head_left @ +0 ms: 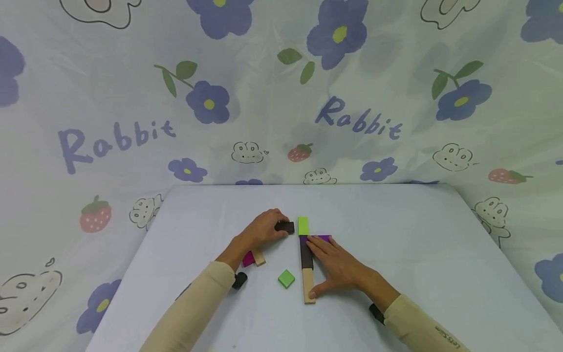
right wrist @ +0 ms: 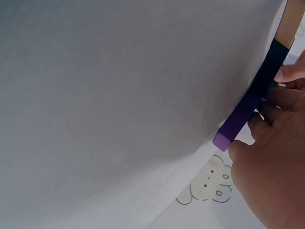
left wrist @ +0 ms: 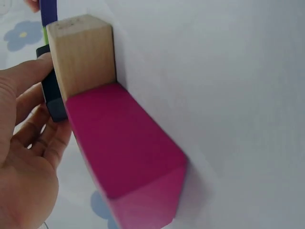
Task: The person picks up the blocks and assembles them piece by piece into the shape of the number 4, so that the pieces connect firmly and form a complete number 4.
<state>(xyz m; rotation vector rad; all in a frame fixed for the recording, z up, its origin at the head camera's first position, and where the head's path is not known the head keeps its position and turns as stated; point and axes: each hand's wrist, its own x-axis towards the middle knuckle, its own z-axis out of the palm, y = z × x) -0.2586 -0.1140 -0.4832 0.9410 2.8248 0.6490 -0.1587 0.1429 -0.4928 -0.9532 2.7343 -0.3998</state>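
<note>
My left hand (head_left: 264, 229) pinches a dark brown block (head_left: 289, 228) between thumb and fingers, just left of a lime green block (head_left: 303, 226). That lime block heads a straight line running toward me, followed by a dark block (head_left: 306, 257) and a pale wooden block (head_left: 308, 286). A purple block (head_left: 326, 238) juts right from the line near its far end. Spread over this line from the right, my right hand (head_left: 337, 266) has its fingertips on the dark and purple blocks and its thumb at the wooden one. Its fingers partly cover the purple block.
A green block (head_left: 286, 278) lies turned like a diamond left of the line. Below my left wrist lie a magenta block (left wrist: 128, 143) and another wooden block (left wrist: 86, 59), touching each other. The white table (head_left: 396, 220) ends at a patterned cloth (head_left: 264, 98) behind.
</note>
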